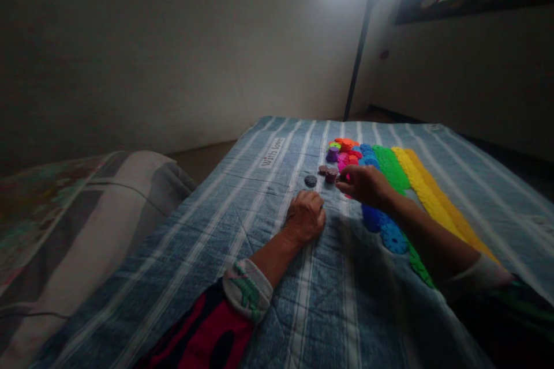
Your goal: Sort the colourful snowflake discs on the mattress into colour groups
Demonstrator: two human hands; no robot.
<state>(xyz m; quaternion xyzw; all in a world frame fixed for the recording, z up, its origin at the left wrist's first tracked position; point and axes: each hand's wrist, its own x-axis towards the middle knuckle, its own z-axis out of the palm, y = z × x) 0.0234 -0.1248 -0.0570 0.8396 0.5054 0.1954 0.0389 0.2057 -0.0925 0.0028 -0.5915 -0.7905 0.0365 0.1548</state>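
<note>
My left hand (305,216) rests on the blue striped quilt (242,225), fingers curled under into a loose fist, just short of a dark grey disc (310,180). My right hand (366,184) reaches across rows of plastic snowflake discs and pinches a bright pink disc (347,177) between its fingertips. Beside it lie small maroon discs (329,173), a purple stack (332,154) and a heap of pink and orange discs (346,149). Blue (387,230), green (392,167), yellow (422,187) and orange (450,207) rows run under my right forearm.
A grey and patterned pillow (99,207) lies to the left of the quilt. A label reading "With love" (272,152) is sewn on the quilt. A dark pole (359,52) stands against the far wall.
</note>
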